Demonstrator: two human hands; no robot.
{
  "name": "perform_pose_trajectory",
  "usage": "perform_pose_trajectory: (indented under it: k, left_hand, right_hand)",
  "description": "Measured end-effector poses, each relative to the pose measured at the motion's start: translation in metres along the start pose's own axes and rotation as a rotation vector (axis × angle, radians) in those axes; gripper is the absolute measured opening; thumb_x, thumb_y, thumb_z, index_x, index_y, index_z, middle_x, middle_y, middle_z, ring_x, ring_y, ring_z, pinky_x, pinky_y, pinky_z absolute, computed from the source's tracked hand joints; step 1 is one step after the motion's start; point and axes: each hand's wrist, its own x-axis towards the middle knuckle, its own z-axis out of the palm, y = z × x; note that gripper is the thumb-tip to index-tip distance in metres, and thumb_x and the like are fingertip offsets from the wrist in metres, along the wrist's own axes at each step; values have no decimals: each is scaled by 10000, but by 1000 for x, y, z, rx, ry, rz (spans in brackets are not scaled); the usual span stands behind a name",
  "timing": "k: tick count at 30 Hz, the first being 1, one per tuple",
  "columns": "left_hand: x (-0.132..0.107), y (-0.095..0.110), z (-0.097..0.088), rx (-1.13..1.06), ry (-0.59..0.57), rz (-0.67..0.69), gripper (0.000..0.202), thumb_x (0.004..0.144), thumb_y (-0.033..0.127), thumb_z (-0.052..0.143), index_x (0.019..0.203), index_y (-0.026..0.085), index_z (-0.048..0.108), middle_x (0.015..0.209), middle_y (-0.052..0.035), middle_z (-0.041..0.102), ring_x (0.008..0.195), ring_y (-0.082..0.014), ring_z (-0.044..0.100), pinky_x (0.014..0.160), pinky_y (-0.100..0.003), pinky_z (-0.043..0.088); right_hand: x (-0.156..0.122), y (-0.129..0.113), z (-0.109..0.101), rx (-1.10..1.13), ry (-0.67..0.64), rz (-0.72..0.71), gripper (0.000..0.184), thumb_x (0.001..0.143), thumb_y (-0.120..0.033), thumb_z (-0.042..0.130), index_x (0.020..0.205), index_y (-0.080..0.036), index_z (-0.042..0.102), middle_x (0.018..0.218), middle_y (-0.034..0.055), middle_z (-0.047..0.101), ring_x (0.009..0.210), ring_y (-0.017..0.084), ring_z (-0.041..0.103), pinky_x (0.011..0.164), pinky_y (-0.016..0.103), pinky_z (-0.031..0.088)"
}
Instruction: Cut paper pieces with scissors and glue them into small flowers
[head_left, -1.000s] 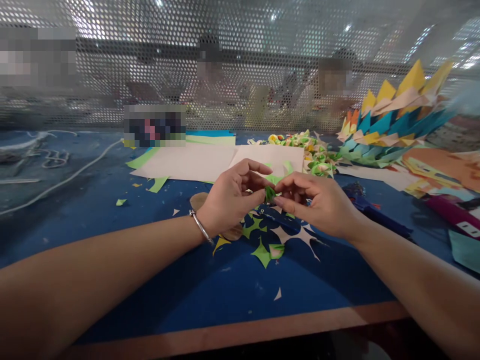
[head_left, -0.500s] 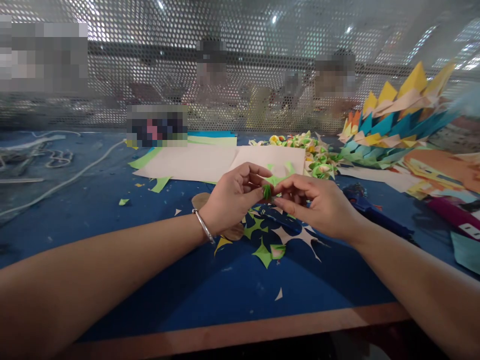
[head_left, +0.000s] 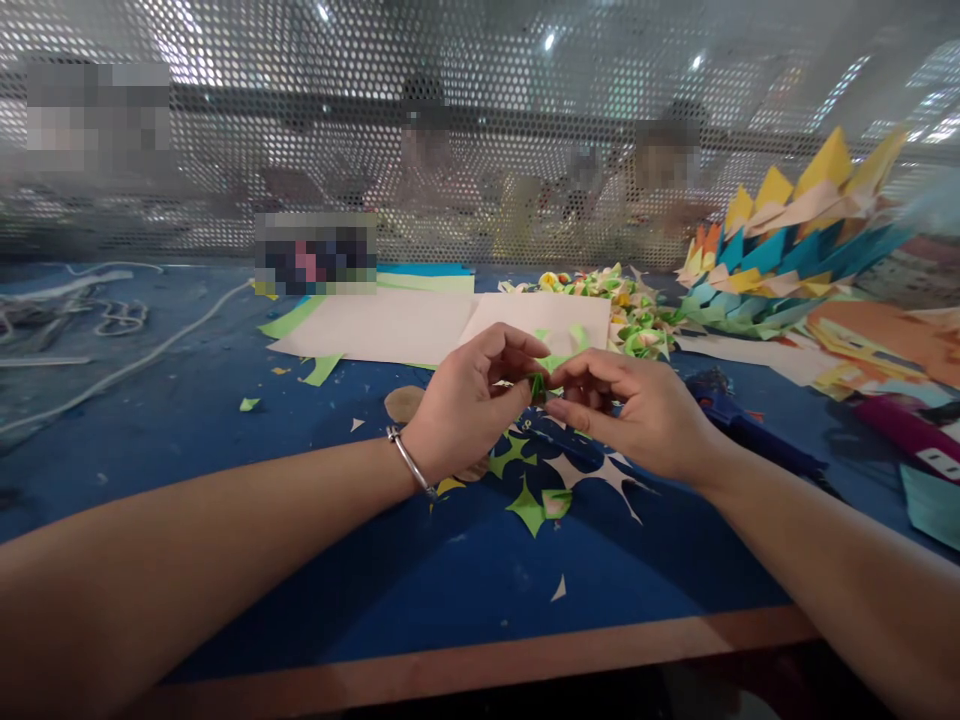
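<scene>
A small folded green paper piece [head_left: 538,389] is pinched between the fingertips of both hands above the blue table. My left hand [head_left: 484,400], with a silver bangle at the wrist, grips it from the left, thumb toward me. From the right, the thumb and forefinger of my right hand [head_left: 637,405] close on its other side. Beneath the hands lie star-shaped green paper scraps [head_left: 527,507] and a pale pointed paper offcut [head_left: 600,478]. Close by is a small green-and-pink folded piece [head_left: 556,502]. Part of a brown round disc [head_left: 403,404] shows behind my left wrist.
White paper sheets [head_left: 390,325] lie behind the hands, beside a heap of small paper flowers [head_left: 637,300]. A blue glue gun [head_left: 757,430] rests at right, near a layered paper sculpture [head_left: 795,250]. A white cord [head_left: 150,350] crosses the left side; a perforated metal screen [head_left: 495,150] stands behind.
The green paper piece has turned slightly between my fingertips, its folds now looking more spread. Both hands stay in nearly the same place.
</scene>
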Motion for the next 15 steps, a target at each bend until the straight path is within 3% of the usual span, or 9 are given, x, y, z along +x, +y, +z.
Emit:
perform_pose_trajectory:
  k: [15]
  left_hand:
    - [2,-6,-1,-2,22,29,241,753,82,562,982,156,560,841,-27,642,799,-128,654,730,-261,551]
  right_hand:
    - [0,-1,1,0,-5,5,212,863,-364,665,932,-165,652,650,-21,556,529,80,487,482,209,401]
